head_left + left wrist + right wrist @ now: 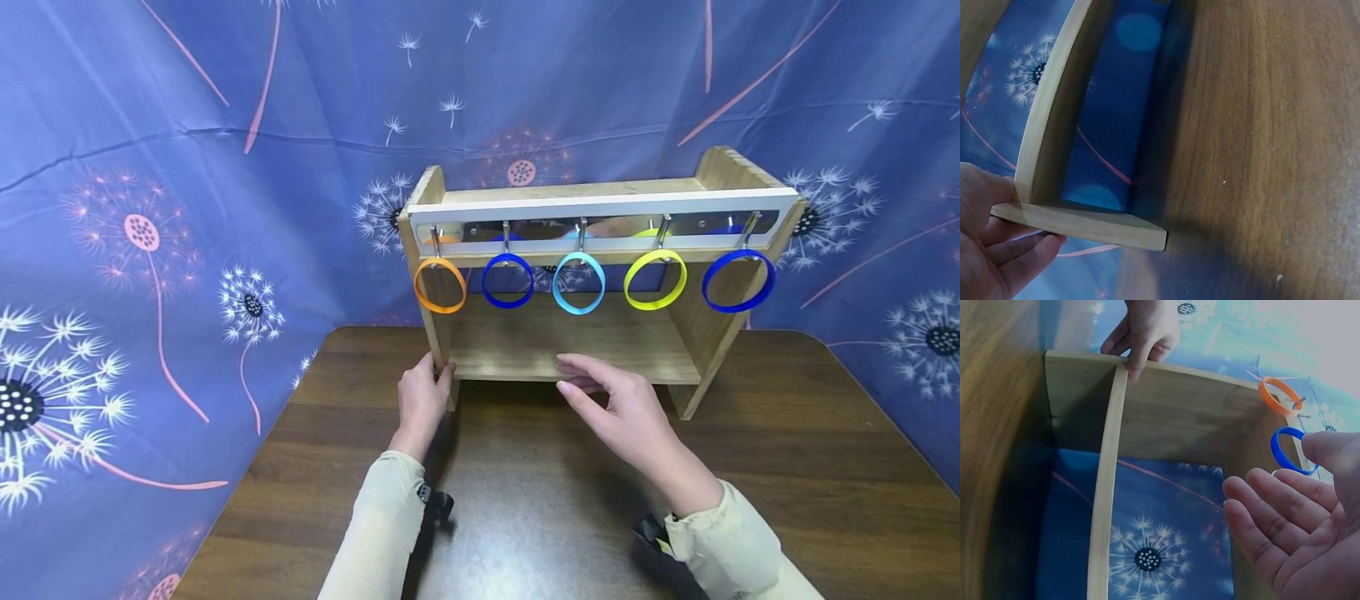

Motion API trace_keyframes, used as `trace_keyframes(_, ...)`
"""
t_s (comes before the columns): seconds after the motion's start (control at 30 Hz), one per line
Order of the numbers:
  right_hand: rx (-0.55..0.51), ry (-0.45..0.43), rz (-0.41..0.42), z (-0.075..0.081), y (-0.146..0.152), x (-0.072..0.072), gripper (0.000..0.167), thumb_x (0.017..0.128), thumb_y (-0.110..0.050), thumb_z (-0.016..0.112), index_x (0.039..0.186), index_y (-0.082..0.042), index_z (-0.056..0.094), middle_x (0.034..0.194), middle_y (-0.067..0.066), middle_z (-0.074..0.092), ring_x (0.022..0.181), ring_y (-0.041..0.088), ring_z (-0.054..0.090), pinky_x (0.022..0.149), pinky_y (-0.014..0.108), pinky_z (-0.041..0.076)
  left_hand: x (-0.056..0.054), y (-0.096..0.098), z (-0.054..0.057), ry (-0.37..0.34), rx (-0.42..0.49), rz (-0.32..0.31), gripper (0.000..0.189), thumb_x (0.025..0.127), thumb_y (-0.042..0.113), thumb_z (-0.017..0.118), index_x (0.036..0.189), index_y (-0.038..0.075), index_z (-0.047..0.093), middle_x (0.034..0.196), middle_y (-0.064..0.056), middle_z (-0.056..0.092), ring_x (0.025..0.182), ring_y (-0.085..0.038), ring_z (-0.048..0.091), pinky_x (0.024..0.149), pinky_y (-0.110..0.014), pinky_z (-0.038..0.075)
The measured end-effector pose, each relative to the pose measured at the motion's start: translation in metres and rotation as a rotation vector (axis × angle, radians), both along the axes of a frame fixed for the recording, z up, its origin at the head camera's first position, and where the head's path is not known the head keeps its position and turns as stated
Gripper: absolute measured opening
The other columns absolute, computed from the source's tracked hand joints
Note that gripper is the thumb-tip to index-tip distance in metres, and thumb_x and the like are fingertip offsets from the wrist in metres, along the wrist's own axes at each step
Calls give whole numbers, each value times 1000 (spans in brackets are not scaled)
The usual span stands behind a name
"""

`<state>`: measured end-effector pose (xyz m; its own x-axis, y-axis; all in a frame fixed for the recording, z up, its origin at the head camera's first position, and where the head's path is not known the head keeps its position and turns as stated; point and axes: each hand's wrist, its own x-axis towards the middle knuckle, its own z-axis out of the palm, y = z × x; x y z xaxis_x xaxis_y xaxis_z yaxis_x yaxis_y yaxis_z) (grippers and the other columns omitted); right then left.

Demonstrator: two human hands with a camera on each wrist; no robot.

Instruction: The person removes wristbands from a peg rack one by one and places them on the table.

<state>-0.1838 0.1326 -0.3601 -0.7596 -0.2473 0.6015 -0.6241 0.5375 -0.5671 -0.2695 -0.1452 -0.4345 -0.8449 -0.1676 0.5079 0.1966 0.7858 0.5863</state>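
From my end I see the pale wooden shelf unit (577,333) standing upright on the brown wood-grain table (525,492). I'd judge it stiff and moderately heavy, its smooth boards a little slippery, so the low front edge of a side looks a sound place to take hold. From slim metal hooks on its white-edged front strip (600,202) hang an orange ring (441,311), a dark blue ring (507,305), a light blue ring (578,311), a yellow ring (649,306) and a second dark blue ring (731,308) (silicone, I'd guess, light and springy); a jolt could set them swinging.

My left hand (422,398) grips the left side panel (1104,228), thumb inside where the shelf board meets it, fingers on the outer face. My right hand (626,412) hovers before the shelf board's middle, holding nothing, fingers loosely extended, thumb well apart from them.
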Motion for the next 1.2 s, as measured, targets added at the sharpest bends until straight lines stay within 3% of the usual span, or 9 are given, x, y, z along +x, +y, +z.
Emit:
trace_keyframes(0.47,-58,-51,57,10,-13,-4,29,92,-15,69,120,-12,67,111,-3,71,92,8,67,78,28,53,2,-3,0,1,9,2,17,89,23,70,87,7,66,68,-9,68,64,-34,64,60,-49,47)
trace_keyframes(1.2,-122,-48,116,21,-27,-14,27,91,-13,70,117,-11,68,107,-1,72,89,10,69,77,30,54,1,1,-2,-5,8,11,17,89,23,70,84,7,64,65,-7,66,62,-34,63,59,-49,46)
